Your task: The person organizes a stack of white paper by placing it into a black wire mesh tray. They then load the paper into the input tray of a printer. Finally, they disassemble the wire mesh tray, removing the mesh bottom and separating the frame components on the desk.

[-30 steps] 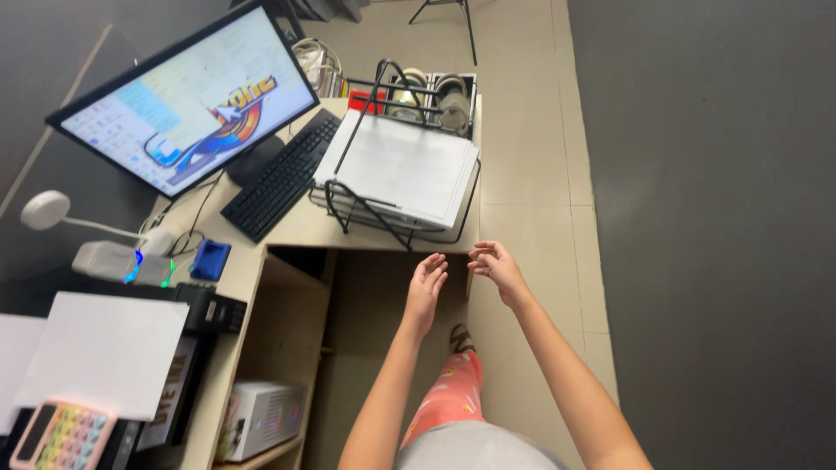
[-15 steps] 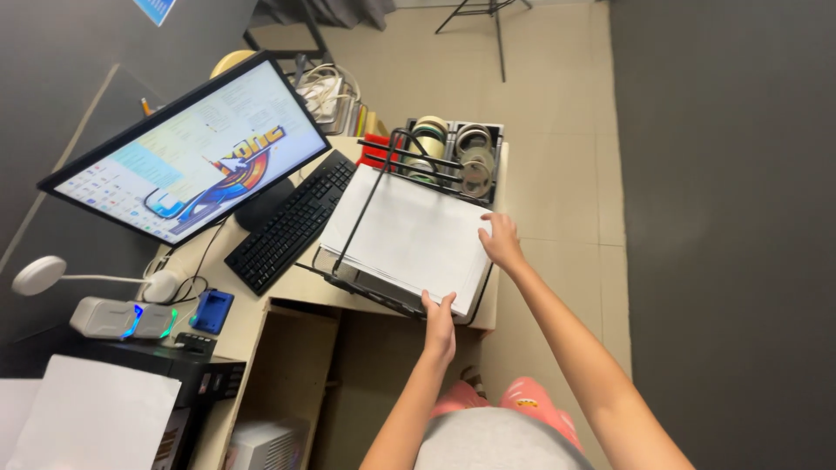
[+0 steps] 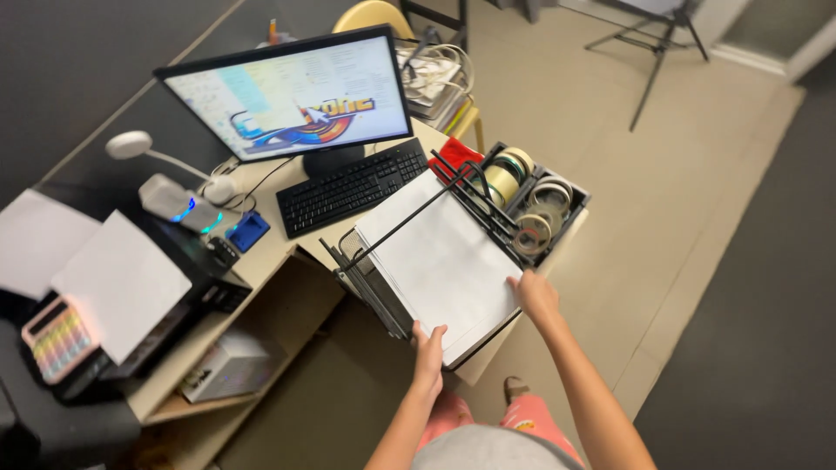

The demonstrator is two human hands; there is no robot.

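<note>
- Head view: a stack of white paper (image 3: 440, 261) lies in the top tier of a black wire tray rack (image 3: 366, 277), which stands at the near corner of the worktop (image 3: 287, 248), so the sheets sit within easy reach of the person standing at that corner
- The left hand (image 3: 428, 348) is at the stack's near edge; its fingers (image 3: 418, 332) are curled loosely over the edge with the thumb on top, seemingly pinching the top sheets, though how tight the grip is cannot be told
- The right hand (image 3: 535, 294) rests at the stack's right corner, fingers (image 3: 517, 285) laid fairly flat and spread on the paper, steadying it more than clasping it
- The paper thus lies directly under and between both hands, one at each near corner
- Just beyond the right hand stands a black bin of tape rolls (image 3: 528, 202), touching the rack's far side
- Further along the worktop are a black keyboard (image 3: 350, 187) and a lit monitor (image 3: 292, 91); to the left sit a printer with loose sheets (image 3: 122, 283) and a pastel calculator (image 3: 57, 339)
</note>
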